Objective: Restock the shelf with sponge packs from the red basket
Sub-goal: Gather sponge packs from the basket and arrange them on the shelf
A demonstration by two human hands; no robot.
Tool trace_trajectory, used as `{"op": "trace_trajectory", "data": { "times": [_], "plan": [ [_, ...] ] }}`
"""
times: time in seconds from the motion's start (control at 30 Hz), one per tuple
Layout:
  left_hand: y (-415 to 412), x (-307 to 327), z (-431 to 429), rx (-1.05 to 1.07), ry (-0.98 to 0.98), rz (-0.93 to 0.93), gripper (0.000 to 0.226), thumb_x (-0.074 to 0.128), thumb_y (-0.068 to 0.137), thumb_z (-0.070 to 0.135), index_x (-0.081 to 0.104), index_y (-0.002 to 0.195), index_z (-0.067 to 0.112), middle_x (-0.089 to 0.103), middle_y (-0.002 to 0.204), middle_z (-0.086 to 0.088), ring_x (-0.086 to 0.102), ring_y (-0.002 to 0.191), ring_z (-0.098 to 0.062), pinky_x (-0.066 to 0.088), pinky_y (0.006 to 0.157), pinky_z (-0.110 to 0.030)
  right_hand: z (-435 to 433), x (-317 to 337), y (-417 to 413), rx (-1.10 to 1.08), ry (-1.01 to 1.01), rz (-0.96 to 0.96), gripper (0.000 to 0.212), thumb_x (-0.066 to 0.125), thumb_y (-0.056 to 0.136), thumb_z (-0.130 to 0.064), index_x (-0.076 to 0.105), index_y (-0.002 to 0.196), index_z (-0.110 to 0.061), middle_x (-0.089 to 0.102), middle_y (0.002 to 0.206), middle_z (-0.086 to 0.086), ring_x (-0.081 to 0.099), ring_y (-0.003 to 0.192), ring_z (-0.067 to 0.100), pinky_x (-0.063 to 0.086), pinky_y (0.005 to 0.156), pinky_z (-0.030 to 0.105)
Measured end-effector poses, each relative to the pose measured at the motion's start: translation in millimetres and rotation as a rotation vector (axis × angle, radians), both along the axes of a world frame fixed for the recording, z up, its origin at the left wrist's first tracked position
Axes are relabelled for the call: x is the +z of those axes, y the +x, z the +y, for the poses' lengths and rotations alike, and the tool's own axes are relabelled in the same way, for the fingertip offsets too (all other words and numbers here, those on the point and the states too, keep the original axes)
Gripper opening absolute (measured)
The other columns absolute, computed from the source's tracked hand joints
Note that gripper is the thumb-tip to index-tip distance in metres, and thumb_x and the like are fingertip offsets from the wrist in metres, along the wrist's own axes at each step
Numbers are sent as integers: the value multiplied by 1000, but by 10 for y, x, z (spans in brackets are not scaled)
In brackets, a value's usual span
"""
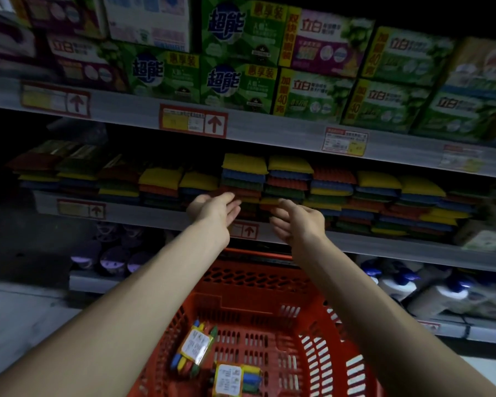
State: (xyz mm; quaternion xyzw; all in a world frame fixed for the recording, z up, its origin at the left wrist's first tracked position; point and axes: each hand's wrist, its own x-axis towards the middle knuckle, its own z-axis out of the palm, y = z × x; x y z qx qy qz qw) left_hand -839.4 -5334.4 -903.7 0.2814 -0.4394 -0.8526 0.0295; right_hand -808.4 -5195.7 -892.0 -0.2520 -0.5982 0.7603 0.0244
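Stacks of sponge packs [287,181] in yellow, blue, red and green fill the middle shelf [398,247]. My left hand [215,209] and my right hand [297,222] reach out side by side at the shelf's front edge, fingers straight and relaxed, holding nothing. Their fingertips lie at the low front packs between the stacks. Below my arms stands the red basket [258,285]. Two sponge packs lie in it, one with a white label [195,346] and another [235,378] at the bottom edge.
Boxes of soap [241,55] fill the upper shelf behind price tags [192,121]. Dark round items [112,253] sit on the lower shelf at left, and white bottles with blue caps [413,285] at right. Pale floor [17,316] lies at lower left.
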Motion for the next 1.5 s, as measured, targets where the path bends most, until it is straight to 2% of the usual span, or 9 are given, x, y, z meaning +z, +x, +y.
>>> {"op": "trace_trajectory", "data": {
  "times": [0.1,0.2,0.33,0.47,0.73,0.87,1.07,1.3,1.5],
  "plan": [
    [-12,-3,28,18,-15,-2,43,64,93,-10,50,133,-3,67,113,-24,73,81,-24,64,78,-35,22,2,-28,-27,-66,-23,14,65,100,-13,67,95,0,77,95,25,66,72,26,46,61,27],
    [-28,-6,53,34,-26,1,47,64,93,-10,49,137,-3,66,114,-22,72,87,-26,62,80,-34,1,-23,-65,-28,-86,-24,23,66,100,-18,67,116,-1,75,79,7,77,87,24,57,64,25],
    [-50,-5,78,71,-48,12,58,66,92,-9,45,146,2,65,121,-22,70,84,-23,63,75,-31,-55,-70,-132,-57,-89,-18,53,68,98,-19,51,144,2,73,76,4,75,70,14,55,48,22],
    [-53,15,109,99,-44,18,72,65,92,-9,35,156,8,62,128,-21,67,75,-18,61,80,-31,-75,-119,-188,-118,-75,0,59,67,98,-16,43,149,3,74,80,7,77,80,18,44,40,17],
    [-82,20,116,142,-30,-46,53,67,91,-9,52,141,0,64,125,-24,66,67,-18,60,62,-25,-64,-104,-182,-126,-64,17,33,64,100,-11,53,128,2,73,84,11,75,89,27,41,40,17],
    [-73,38,109,140,-3,-65,28,66,92,-10,62,118,-3,65,116,-24,72,85,-30,61,70,-29,-63,-109,-179,-115,-70,11,24,62,101,-11,52,122,-4,71,81,9,74,105,34,43,43,18],
    [-76,21,120,155,26,-69,23,66,91,-10,59,109,2,65,114,-26,69,88,-32,60,76,-31,-48,-152,-214,-118,-85,24,23,62,101,-10,49,120,-6,72,81,11,75,93,30,40,38,16],
    [-74,16,155,162,48,-73,35,65,93,-9,58,125,0,63,104,-21,68,94,-32,62,82,-35,2,-184,-263,-103,-46,23,60,65,100,-14,38,150,5,74,79,10,68,66,17,41,38,16],
    [-34,34,182,146,43,-80,10,65,95,-4,58,97,4,63,95,-18,70,96,-32,62,77,-34,48,-185,-265,-74,-47,-24,49,71,97,-26,59,132,6,76,81,4,64,46,5,46,44,20]
  ]
}}
